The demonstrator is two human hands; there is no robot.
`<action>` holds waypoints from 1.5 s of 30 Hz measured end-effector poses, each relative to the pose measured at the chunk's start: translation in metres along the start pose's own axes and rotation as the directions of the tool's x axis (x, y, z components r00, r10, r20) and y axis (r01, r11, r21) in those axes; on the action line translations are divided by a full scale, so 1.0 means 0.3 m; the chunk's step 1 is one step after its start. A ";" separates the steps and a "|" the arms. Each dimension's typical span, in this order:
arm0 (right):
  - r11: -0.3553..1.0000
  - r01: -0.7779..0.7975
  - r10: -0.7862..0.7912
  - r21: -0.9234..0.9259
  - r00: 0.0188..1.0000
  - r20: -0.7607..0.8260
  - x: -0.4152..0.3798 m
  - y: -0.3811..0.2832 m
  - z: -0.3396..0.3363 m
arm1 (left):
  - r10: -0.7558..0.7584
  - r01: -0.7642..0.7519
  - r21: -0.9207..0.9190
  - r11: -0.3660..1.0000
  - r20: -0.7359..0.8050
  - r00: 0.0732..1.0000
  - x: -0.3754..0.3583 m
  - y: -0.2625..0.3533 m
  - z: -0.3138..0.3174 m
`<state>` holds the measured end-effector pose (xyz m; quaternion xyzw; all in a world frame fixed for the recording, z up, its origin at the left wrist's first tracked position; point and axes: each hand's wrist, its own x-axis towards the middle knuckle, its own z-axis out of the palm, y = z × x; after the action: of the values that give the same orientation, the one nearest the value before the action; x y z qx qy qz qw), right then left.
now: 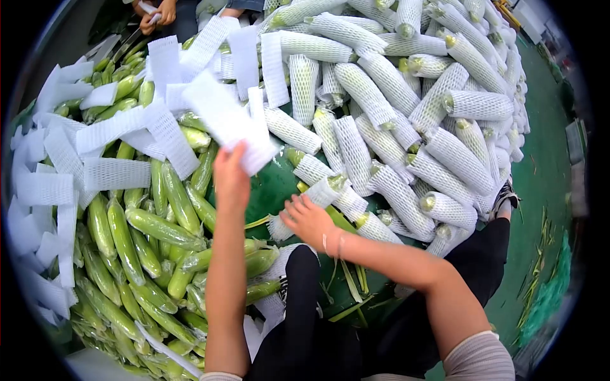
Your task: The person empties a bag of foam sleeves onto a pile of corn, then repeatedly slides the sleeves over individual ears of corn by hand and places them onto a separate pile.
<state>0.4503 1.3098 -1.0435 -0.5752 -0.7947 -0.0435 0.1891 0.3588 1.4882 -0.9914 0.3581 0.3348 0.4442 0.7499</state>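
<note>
My left hand (231,176) is closed on the lower edge of a flat white foam net sleeve (222,114), held up over the pile. With fingers spread, my right hand (310,222) lies on or just over a zucchini-like vegetable in a foam net sleeve (323,192); whether they touch is hard to tell. To the left is a heap of long green vegetables in clear film (162,228), with more loose foam sleeves (117,173) strewn over it. Sleeved vegetables (406,159) are piled to the right.
Another person's hands (159,14) hold something white at the top left. My dark-trousered legs (330,330) straddle the green floor (540,190). Leaf scraps (346,286) lie between my feet, and a green net (549,289) lies at the far right.
</note>
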 end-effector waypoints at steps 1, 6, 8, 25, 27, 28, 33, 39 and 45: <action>0.999 0.017 -0.011 -0.030 0.980 0.197 0.004 0.035 0.089 | 0.025 -0.025 0.001 1.000 -0.057 0.998 -0.033 0.046 -0.055; 0.838 -0.539 0.503 0.084 0.824 0.262 0.183 0.166 -0.128 | 0.075 -0.033 0.122 0.992 -0.351 0.933 -0.334 0.183 -0.299; 0.716 -0.697 0.691 0.044 0.716 0.103 0.225 0.282 -0.162 | 0.022 0.029 0.119 0.993 -0.407 0.913 -0.460 0.143 -0.355; -0.102 -0.279 0.474 0.955 0.830 0.294 0.201 -0.101 -0.107 | -0.113 0.128 0.150 0.980 -0.102 0.988 -0.849 0.024 -0.180; -0.542 -0.064 0.588 0.838 0.684 0.432 0.121 -0.075 -0.155 | -0.167 0.143 -0.319 0.937 -0.049 0.985 -0.869 0.011 -0.200; -0.707 0.002 0.514 0.708 0.689 0.511 0.075 -0.074 -0.166 | -0.129 0.121 -0.412 0.903 0.009 0.992 -0.856 0.027 -0.202; -0.774 -0.235 0.246 0.588 0.745 0.620 0.021 -0.423 -0.114 | -0.092 0.102 0.095 0.990 -0.110 0.990 -0.832 0.076 -0.210; 0.009 -0.362 0.298 0.932 0.891 0.343 0.055 -0.625 0.059 | -0.108 0.058 -0.151 0.987 -0.345 0.932 -0.964 0.083 -0.433; 0.026 -0.241 0.363 0.970 0.907 0.215 0.156 -0.685 0.085 | -0.158 0.076 -0.246 0.966 -0.335 0.929 -0.947 0.201 -0.486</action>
<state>0.2402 1.2903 -1.0201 -0.4511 -0.4670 0.5110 0.5633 0.1052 1.2869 -0.9647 0.1635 0.4309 0.4909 0.7394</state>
